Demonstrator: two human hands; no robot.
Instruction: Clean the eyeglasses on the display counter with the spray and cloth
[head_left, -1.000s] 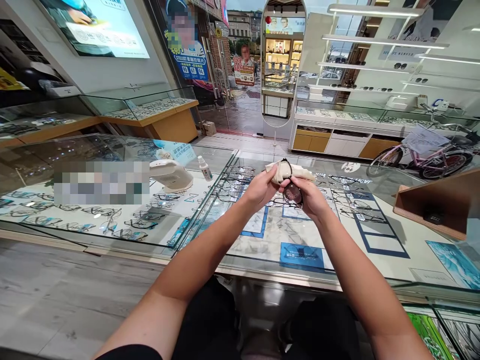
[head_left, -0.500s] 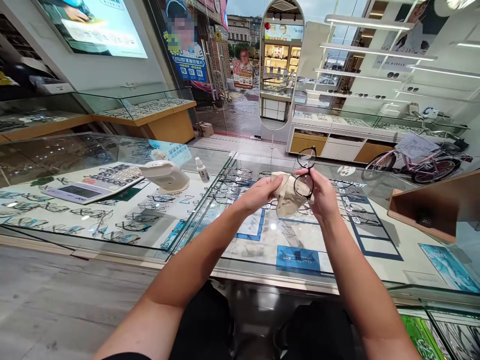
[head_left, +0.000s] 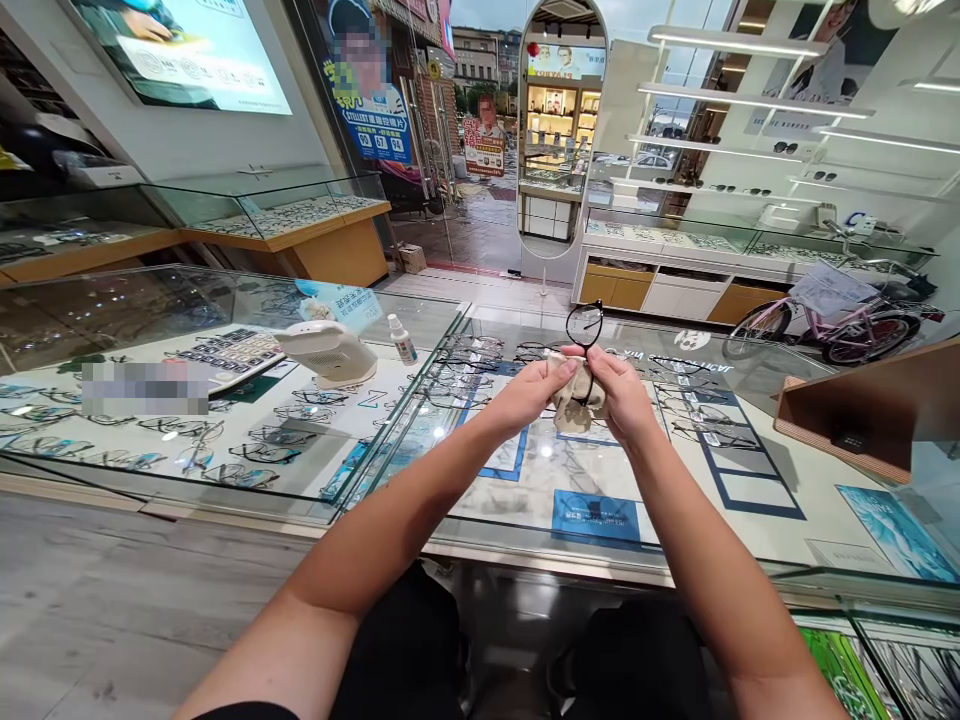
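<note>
Above the glass counter, both my hands are together on a pair of dark round-rimmed eyeglasses (head_left: 584,325). The frame stands on end, one lens upward and the other down between my hands. My left hand (head_left: 537,390) pinches a beige cloth (head_left: 579,410) wrapped over the lower lens, which is mostly hidden by it. My right hand (head_left: 624,392) grips the eyeglasses near the bridge, with its fingers partly behind the cloth.
Beneath my hands, the glass counter (head_left: 487,545) holds rows of eyeglasses. To the left are a small spray bottle (head_left: 403,340), a white rounded device (head_left: 330,352) and a keyboard-like device (head_left: 232,358). A wooden-backed screen or stand (head_left: 855,420) sits at right.
The eyeglasses have shifted left and turned, and the cloth now covers the lower lens that showed before. My right hand has come in closer to my left hand.
</note>
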